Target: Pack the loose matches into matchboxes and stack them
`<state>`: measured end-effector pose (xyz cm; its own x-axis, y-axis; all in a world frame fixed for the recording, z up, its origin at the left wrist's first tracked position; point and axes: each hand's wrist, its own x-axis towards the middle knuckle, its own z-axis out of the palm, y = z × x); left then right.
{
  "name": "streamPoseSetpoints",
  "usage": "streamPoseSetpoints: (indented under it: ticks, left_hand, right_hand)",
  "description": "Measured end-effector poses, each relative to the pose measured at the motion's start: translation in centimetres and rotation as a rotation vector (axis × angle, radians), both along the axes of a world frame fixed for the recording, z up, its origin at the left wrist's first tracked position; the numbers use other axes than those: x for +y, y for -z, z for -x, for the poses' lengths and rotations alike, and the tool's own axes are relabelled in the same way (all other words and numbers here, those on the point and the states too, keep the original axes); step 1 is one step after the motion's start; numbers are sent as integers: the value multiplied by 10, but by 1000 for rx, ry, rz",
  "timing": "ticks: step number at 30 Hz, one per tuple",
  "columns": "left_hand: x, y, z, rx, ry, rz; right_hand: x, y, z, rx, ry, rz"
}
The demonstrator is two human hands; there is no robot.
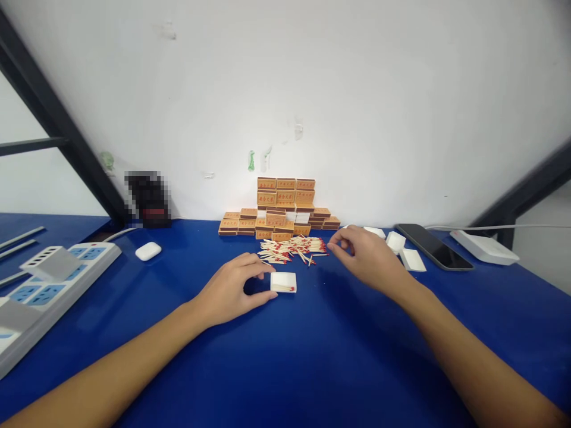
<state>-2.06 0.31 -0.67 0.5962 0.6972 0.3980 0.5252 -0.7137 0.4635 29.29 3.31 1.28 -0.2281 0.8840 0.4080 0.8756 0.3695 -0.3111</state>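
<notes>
A small white matchbox tray (284,280) lies on the blue table with a few red-tipped matches inside, along its near side. My left hand (236,286) grips the tray's left end, thumb at the near corner and fingers at the far one. Behind the tray spreads a loose pile of matches (292,248) with red heads. At the right end of that pile is my right hand (363,252), raised over the table. Its fingers are curled, with thumb and forefinger tips drawn together; whether a match is between them is too small to tell.
Orange matchboxes (285,196) are stacked against the wall. Several white trays (413,260) lie beyond my right hand, near a black phone (435,246) and a white box (485,248). At left are a white earbud case (148,251) and a power strip (57,291).
</notes>
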Motion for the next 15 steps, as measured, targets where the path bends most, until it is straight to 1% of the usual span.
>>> streamPoseSetpoints:
  ticks: [1, 3, 6, 10, 15]
  left_hand:
    - [1, 1, 0, 3, -5, 14]
    - [0, 2, 0, 24, -3, 37]
    - [-1, 3, -1, 85, 5, 63]
    - [-2, 3, -4, 109, 6, 77]
    - [-7, 2, -7, 115, 29, 73]
  right_hand:
    - [4, 3, -5, -23, 0, 26]
    - [10, 9, -11, -45, -54, 89]
    - [13, 15, -8, -50, -138, 167]
    - [13, 20, 1, -78, -132, 203]
    - [16, 25, 0, -104, -144, 196]
